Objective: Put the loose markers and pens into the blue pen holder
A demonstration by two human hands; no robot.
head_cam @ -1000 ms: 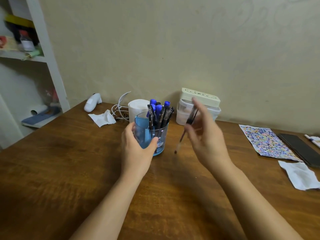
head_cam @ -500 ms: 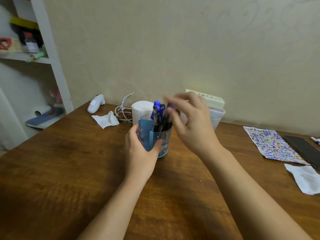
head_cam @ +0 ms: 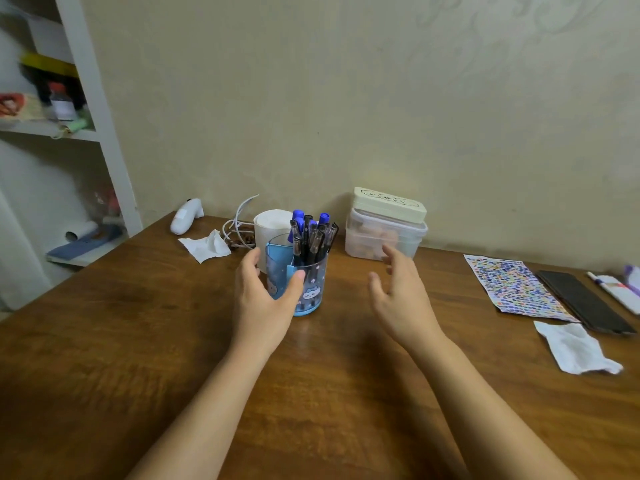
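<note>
The blue translucent pen holder stands upright on the wooden table, slightly left of centre. Several black pens and blue-capped markers stand inside it. My left hand cups the holder from the left, thumb pressed on its front and fingers curled behind its left side. My right hand hovers a little to the right of the holder, fingers spread and holding nothing. One loose white pen lies at the far right edge of the table.
Behind the holder are a white cup, a white cable and stacked lidded plastic boxes. Crumpled tissues, a white device, a sticker sheet and a black phone lie around. A white shelf stands left.
My right hand carried a black pen to the holder, dropped it in among the others, and has drawn back to the right, empty. My left hand stayed on the holder.
</note>
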